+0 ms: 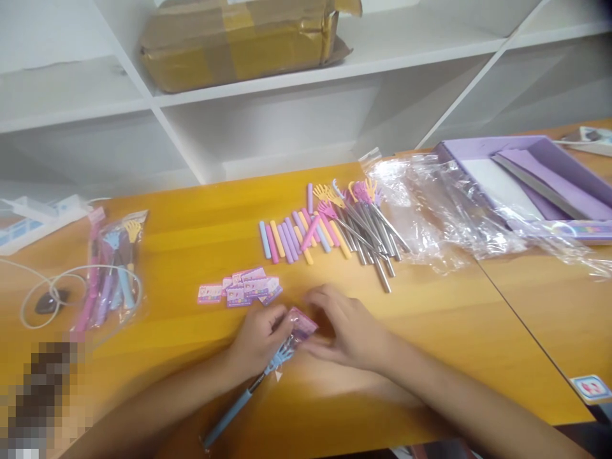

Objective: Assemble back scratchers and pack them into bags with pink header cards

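My left hand (pixel 261 338) pinches the head end of a blue back scratcher (pixel 239 401), which lies on the wooden table (pixel 430 331) inside a thin clear bag. A pink printed card (pixel 302 323) sits at the scratcher's claw. My right hand (pixel 347 328) rests beside it, fingers curled over the card and bag top. A small pile of pink cards (pixel 241 290) lies just beyond my left hand. Farther back lies a heap of pastel scratchers with steel shafts (pixel 335 226).
Clear plastic bags (pixel 430 204) are piled at the back right, next to a purple box (pixel 535 178). A bag of packed scratchers (pixel 112 268) and a white cable (pixel 43 287) lie at the left. White shelves with a cardboard box (pixel 239 38) stand behind.
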`<state>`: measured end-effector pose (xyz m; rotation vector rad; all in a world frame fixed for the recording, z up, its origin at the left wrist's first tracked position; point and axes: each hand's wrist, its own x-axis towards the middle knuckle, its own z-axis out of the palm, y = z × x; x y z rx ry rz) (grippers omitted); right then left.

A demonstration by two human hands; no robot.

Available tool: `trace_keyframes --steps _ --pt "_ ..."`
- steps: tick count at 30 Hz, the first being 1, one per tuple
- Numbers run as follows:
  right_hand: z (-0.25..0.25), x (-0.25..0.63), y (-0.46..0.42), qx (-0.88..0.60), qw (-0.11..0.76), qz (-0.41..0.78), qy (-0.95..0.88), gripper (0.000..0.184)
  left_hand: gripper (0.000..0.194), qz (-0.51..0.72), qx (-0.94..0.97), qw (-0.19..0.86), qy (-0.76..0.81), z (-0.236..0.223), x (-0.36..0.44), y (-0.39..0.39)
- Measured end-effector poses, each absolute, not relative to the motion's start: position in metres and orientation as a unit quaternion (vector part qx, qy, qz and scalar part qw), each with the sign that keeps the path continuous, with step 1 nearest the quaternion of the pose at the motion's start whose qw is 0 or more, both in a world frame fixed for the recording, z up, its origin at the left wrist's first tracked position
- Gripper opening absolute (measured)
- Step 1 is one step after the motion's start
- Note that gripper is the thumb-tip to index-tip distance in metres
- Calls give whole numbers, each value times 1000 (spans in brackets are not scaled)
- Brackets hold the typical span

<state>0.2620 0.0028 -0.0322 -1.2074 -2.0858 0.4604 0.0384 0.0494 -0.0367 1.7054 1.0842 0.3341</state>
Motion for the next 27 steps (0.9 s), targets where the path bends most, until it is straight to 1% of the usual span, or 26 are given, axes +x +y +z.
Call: trace_keyframes --steps 1,2,6,9,11,14,16,17,19,22,23,27 --pt "-32 260 1 -462 329 171 -806 53 48 145 710 520 452 -37 39 49" --pt "-31 259 -1 -465 326 167 -806 54 47 150 706 525 451 -37 39 49" --pt "-37 256 -4 -495 363 185 -767 23 47 136 689 552 450 -36 39 48" --pt "-39 260 -1 -504 409 237 -723 14 49 114 705 532 455 -35 38 49" --pt "-38 263 3 -488 419 265 -718 13 47 113 714 525 450 -34 37 50" --pt "-30 269 8 -438 396 294 -751 22 36 121 727 522 430 -35 37 51" --pt "-25 272 11 -428 383 345 -743 26 32 128 737 514 420 -36 36 51" --pt "-23 273 12 -428 376 379 -729 24 31 131 742 510 416 -38 36 51" --pt "-20 274 13 -421 358 435 -711 14 33 138 751 500 408 -40 36 51" --pt "-20 275 14 -418 338 466 -703 3 39 148 771 479 392 -42 37 50" --pt "-21 275 14 -422 338 472 -696 2 41 151 779 468 388 -42 37 50" --pt "-21 276 16 -430 354 496 -666 11 41 151 789 448 392 -38 42 52"
